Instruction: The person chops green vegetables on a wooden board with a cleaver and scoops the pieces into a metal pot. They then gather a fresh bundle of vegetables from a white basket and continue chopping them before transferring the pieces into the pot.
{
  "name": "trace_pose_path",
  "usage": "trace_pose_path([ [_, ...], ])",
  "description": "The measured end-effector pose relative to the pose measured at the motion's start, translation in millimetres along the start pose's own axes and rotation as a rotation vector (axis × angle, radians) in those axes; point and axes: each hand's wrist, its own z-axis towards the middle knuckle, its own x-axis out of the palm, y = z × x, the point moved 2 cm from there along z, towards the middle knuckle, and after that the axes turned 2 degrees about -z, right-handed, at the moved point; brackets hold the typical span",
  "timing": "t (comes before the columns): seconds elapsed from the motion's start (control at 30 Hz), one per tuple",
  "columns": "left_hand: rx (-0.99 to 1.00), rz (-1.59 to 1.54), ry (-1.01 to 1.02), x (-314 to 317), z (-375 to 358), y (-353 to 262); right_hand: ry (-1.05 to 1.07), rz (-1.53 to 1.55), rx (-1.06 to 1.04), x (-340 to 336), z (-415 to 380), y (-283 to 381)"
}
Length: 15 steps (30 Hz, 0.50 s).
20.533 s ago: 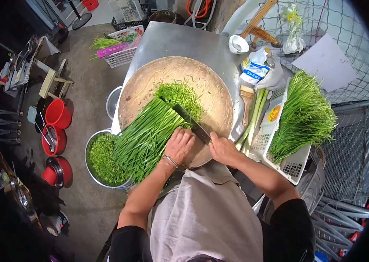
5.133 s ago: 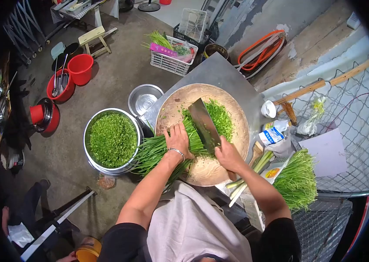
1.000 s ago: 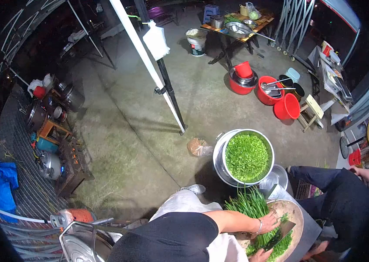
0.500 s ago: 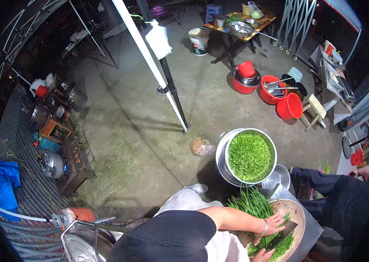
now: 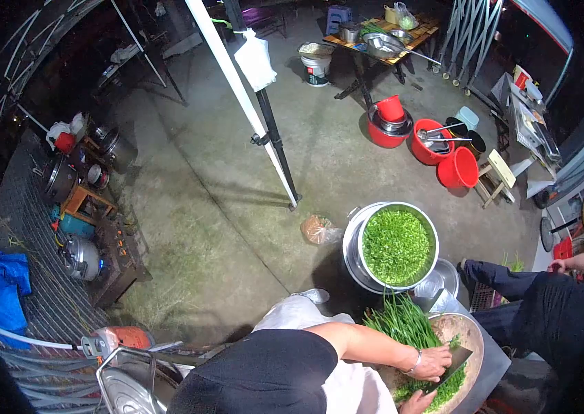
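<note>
My left hand (image 5: 433,363), with a bracelet at the wrist, presses curled fingers onto a bunch of long green chives (image 5: 402,323). The bunch lies across a round wooden chopping board (image 5: 470,334). Closed around the handle of a cleaver (image 5: 454,368), my right hand (image 5: 417,401) is low in the view, partly cut off by the frame's edge. The cleaver's dark blade stands close beside my left fingers. Chopped chives (image 5: 449,392) lie on the board by the blade.
Beyond the board stands a large metal pot (image 5: 435,241) heaped with chopped greens, beside a metal basin (image 5: 447,279). At the right sits another person (image 5: 547,310). Red tubs (image 5: 458,169) and a wooden stool (image 5: 498,172) stand farther off. A tent pole (image 5: 247,103) rises ahead.
My left hand's fingers have drawn in from spread to curled over the chives. The cleaver has shifted only slightly. The other person's hand and leg have moved a little.
</note>
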Motion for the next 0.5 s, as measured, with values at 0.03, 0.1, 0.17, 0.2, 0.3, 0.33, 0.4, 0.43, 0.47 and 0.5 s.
trace_pose_path([
  [0.03,0.054,-0.002,-0.138,-1,-1,-5,-0.01,-0.023,-0.003,0,0,0],
  [0.1,0.108,0.074,-0.231,20,1,1,-0.03,-0.068,-0.01,1,-2,-1],
  [0.17,0.151,0.127,-0.254,18,-3,-2,-0.067,0.001,-0.036,11,6,-22],
  [0.2,0.144,0.124,-0.245,8,-5,-10,-0.086,0.035,-0.049,16,9,-31],
  [0.3,0.18,0.142,-0.265,-14,-9,-26,-0.086,-0.001,-0.043,15,9,-35],
  [0.33,0.19,0.111,-0.256,-19,-11,-30,-0.08,-0.011,-0.033,14,7,-31],
  [0.4,0.217,0.049,-0.239,-26,-14,-37,-0.073,-0.027,-0.016,11,2,-24],
  [0.43,0.224,0.032,-0.264,-23,-15,-37,-0.074,-0.032,-0.012,9,1,-21],
  [0.47,0.24,0.005,-0.242,-31,-19,-41,-0.072,-0.038,-0.008,9,1,-18],
  [0.5,0.252,-0.022,-0.224,-42,-24,-47,-0.067,-0.047,-0.006,8,0,-15],
])
